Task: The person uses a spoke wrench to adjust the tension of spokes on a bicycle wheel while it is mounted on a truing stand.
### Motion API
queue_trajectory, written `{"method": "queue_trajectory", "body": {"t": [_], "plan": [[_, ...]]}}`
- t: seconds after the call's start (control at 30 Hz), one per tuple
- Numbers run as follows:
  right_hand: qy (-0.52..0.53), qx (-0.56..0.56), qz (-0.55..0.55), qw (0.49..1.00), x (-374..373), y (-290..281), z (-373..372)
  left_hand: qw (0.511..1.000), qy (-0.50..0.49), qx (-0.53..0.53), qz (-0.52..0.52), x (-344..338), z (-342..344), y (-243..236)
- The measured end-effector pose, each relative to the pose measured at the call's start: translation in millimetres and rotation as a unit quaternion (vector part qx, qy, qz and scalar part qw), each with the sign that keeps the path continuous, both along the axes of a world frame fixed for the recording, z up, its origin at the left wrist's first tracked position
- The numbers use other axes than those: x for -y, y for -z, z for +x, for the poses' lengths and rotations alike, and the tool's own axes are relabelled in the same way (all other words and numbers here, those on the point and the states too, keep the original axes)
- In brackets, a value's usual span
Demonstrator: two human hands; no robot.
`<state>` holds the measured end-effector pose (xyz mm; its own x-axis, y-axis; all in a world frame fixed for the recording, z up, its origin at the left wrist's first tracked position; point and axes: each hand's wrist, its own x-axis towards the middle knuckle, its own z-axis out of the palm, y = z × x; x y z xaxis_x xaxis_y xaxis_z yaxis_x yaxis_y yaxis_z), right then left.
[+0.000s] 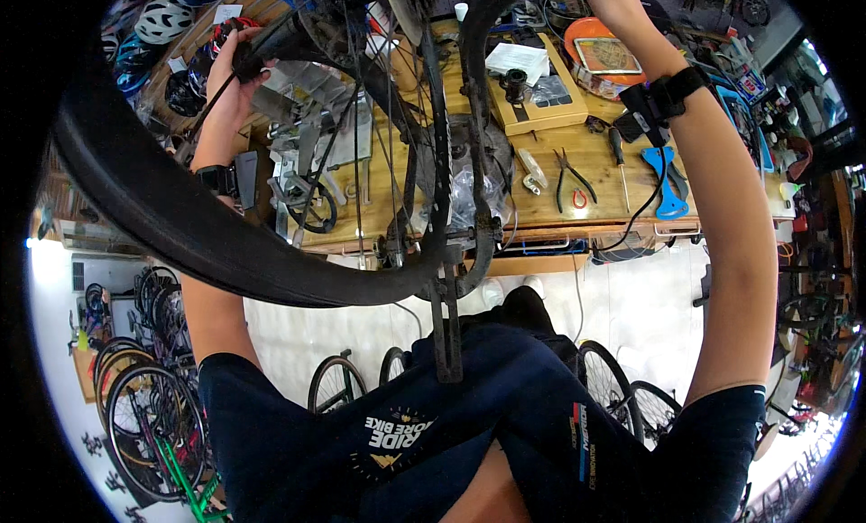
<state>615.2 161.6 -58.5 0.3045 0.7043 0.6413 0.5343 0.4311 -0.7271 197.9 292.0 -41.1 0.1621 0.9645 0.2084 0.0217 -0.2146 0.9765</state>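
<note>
A bicycle hangs close in front of me, its black tyre (207, 225) curving across the left and its dark frame tube (483, 63) rising to the top edge. Raised at the upper left, my left hand (233, 86) has its fingers curled around a small black part (247, 65) beside a thin black cable. What that part is I cannot make out. My right hand (606, 2) reaches up to the top edge, near the far side of the bench. Its fingers are mostly cut off there, so their hold is hidden.
On the wooden workbench (595, 180) lie pliers (566, 182), a screwdriver (620, 153), a blue tool (666, 185) and a yellow cardboard box (541, 113). An orange round tray (591, 41) sits farther back. Helmets (164, 22) hang at the upper left; several bicycles (135, 415) stand behind.
</note>
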Motion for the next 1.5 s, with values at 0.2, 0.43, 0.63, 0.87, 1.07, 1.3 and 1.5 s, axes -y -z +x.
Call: {"method": "queue_trajectory", "body": {"t": [0.2,0.43,0.63,0.87,1.07,1.3,1.5], "plan": [[0.015,-0.003,0.094,0.995,-13.2,8.8,-4.2,0.997,0.015,-0.018,0.075,-29.5,-14.1,11.3],[0.045,0.038,0.047,0.997,-17.5,3.3,-9.9,1.000,-0.015,-0.002,0.024,-21.7,-16.2,7.2],[0.036,-0.019,-0.038,0.998,-10.0,-5.9,-0.3,0.983,0.028,-0.129,0.127,-48.5,-30.9,14.1],[0.017,-0.038,-0.034,0.999,-9.4,-4.1,-4.4,0.972,0.009,-0.072,0.222,-43.4,-29.3,30.6],[0.020,-0.044,-0.030,0.998,-7.4,-4.8,-7.7,0.970,-0.021,-0.072,0.231,-25.7,-15.6,26.0],[0.047,0.048,0.027,0.997,-16.6,-2.7,-3.7,0.874,-0.145,-0.081,0.458,63.0,-9.1,3.6],[0.010,-0.017,-0.007,1.000,-11.3,-2.3,1.5,0.905,0.065,0.021,0.421,193.6,29.7,-14.5]]}}
